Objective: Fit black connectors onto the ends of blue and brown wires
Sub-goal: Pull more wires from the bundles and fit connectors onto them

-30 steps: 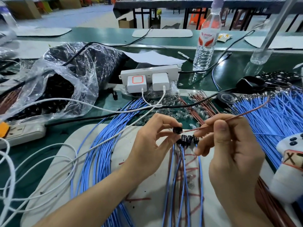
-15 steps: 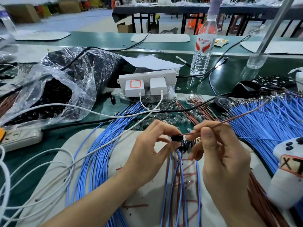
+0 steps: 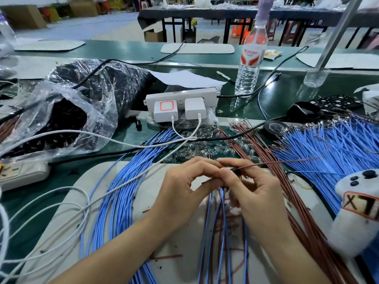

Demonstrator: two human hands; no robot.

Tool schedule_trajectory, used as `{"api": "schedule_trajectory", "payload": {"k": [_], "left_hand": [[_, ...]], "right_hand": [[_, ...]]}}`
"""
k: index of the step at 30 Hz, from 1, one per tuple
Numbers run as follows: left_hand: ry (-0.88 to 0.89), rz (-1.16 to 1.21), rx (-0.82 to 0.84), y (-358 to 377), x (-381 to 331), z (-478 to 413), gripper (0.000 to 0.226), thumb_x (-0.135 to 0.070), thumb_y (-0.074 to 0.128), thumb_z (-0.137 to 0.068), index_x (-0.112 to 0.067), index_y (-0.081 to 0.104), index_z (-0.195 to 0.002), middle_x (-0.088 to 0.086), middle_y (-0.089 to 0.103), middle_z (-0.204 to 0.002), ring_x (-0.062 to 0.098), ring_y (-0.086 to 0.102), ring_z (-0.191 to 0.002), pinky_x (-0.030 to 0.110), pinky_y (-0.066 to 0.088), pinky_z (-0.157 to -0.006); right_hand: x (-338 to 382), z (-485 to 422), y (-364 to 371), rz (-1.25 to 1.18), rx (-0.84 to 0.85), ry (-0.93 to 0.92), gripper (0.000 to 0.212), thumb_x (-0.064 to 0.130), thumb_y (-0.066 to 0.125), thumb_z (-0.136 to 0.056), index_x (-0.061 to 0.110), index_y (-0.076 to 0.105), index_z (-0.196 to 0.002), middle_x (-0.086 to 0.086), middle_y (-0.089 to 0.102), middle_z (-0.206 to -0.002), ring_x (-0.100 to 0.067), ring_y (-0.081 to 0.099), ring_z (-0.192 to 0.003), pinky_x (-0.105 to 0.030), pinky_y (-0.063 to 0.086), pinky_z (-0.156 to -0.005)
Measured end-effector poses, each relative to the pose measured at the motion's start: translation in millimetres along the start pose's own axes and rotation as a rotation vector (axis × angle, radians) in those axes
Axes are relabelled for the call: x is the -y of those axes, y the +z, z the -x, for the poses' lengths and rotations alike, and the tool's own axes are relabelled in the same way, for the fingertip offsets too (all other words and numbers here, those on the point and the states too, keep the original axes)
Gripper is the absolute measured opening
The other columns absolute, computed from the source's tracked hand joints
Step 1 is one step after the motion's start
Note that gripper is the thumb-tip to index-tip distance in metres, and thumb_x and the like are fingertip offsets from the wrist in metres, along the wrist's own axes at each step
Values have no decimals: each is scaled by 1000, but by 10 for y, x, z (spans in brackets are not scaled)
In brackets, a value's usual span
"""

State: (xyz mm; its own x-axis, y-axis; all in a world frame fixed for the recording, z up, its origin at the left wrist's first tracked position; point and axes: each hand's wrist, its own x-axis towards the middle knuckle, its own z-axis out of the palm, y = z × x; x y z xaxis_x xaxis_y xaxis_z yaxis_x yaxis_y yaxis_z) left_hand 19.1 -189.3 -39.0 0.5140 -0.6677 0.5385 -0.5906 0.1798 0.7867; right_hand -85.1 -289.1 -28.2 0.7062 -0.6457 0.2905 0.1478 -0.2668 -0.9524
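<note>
Grey and scuffed with red pen marks, the flat rounded mat (image 3: pixel 151 187) lies nearest on the smooth green worktop (image 3: pixel 276 99). Over it hang thin blue and brown insulated wires (image 3: pixel 222 232), limp and glossy, gathered at the top where the two hands meet.

The left hand (image 3: pixel 184 187) has thumb and forefinger curled into a ring, pinching a small black plastic connector (image 3: pixel 234 170). Only a dark sliver of it shows between the fingertips. The right hand (image 3: pixel 254 193) pinches a single brown wire (image 3: pixel 276 162) between thumb and forefinger, just beside that connector, and the wire runs out straight to the right. The fingers hide whether the wire's tip sits inside the connector.

A thick sheaf of blue wires (image 3: pixel 114 201) curves along the mat's left side, crossed by round white cables (image 3: pixel 61 203). On the right a slanting bundle of brown wires (image 3: pixel 307 228) lies beside a spread fan of blue wires (image 3: pixel 328 150) and a fuzzy white plush figure (image 3: pixel 359 212).

Farther off sit a heap of tiny clear bulbs (image 3: pixel 205 148) and a black tape roll (image 3: pixel 273 128). To the left lies a crinkled clear plastic bag (image 3: pixel 67 119) of small black parts. Behind the bulbs is a white plastic power strip (image 3: pixel 180 97) carrying two boxy chargers. Farthest, a ribbed clear water bottle (image 3: pixel 251 58) with a red label stands upright.
</note>
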Motion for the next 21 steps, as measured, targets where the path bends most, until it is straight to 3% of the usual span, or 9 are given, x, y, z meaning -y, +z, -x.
{"api": "schedule_trajectory", "payload": {"k": [2, 6, 9, 12, 15, 17, 20, 21], "left_hand": [[-41, 17, -18, -2, -25, -12, 16, -4, 69, -79, -18, 67, -87, 2, 70, -89, 16, 69, -85, 30, 56, -80], [47, -266, 2, -94, 33, -28, 24, 10, 63, -79, -11, 74, -78, -3, 71, -93, 6, 66, -87, 17, 51, -81], [-49, -485, -175, -249, 109, -104, 33, 18, 61, -77, -9, 77, -85, -8, 69, -90, 2, 64, -87, 6, 44, -85], [-230, -536, -411, -408, 172, -188, 20, 1, 58, -79, -9, 76, -76, -6, 65, -74, 3, 58, -66, 1, 38, -68], [-475, -549, -542, -582, 317, -229, 30, -15, 58, -88, -18, 61, -58, -7, 51, -53, 10, 47, -53, 14, 32, -53], [-581, -605, -588, -659, 383, -245, 37, -25, 52, -95, -23, 50, -58, -2, 48, -59, 23, 48, -70, 25, 33, -71], [-577, -805, -490, -590, 365, -205, 16, -39, 49, -92, -24, 56, -91, 1, 55, -106, 24, 38, -119, 39, 11, -107], [-539, -868, -408, -517, 328, -177, 20, -39, 54, -89, -23, 56, -102, 0, 51, -122, 24, 30, -130, 43, 1, -113]], "right_hand": [[-31, -23, -26, -65, -52, -12, 18, 11, 64, -89, 25, 72, -98, 13, 62, -61, -4, 45, -45, -16, 38, -42], [-10, -108, -122, -242, -209, -62, 60, 11, 60, -83, 48, 51, -129, 12, 44, -57, -7, 33, -46, -16, 30, -40], [38, -174, -285, -289, -352, -161, 71, 9, 58, -82, 51, 39, -136, 13, 45, -58, -5, 35, -43, -14, 31, -38], [72, -186, -356, -185, -488, -228, 54, 14, 56, -83, 39, 47, -129, 9, 44, -58, -8, 35, -40, -16, 31, -38], [76, -173, -345, -222, -641, -207, 15, 17, 55, -84, 29, 55, -92, 1, 46, -61, -8, 39, -38, -17, 31, -39], [79, -173, -324, -240, -713, -187, 13, 18, 56, -86, 27, 48, -81, 0, 48, -59, -8, 40, -37, -16, 32, -39], [69, -151, -281, -220, -687, -155, 18, 17, 57, -90, 27, 47, -80, 7, 51, -59, -8, 43, -38, -19, 36, -40], [64, -134, -265, -186, -651, -152, 19, 15, 59, -91, 27, 49, -81, 8, 54, -61, -8, 45, -39, -20, 39, -41]]}}
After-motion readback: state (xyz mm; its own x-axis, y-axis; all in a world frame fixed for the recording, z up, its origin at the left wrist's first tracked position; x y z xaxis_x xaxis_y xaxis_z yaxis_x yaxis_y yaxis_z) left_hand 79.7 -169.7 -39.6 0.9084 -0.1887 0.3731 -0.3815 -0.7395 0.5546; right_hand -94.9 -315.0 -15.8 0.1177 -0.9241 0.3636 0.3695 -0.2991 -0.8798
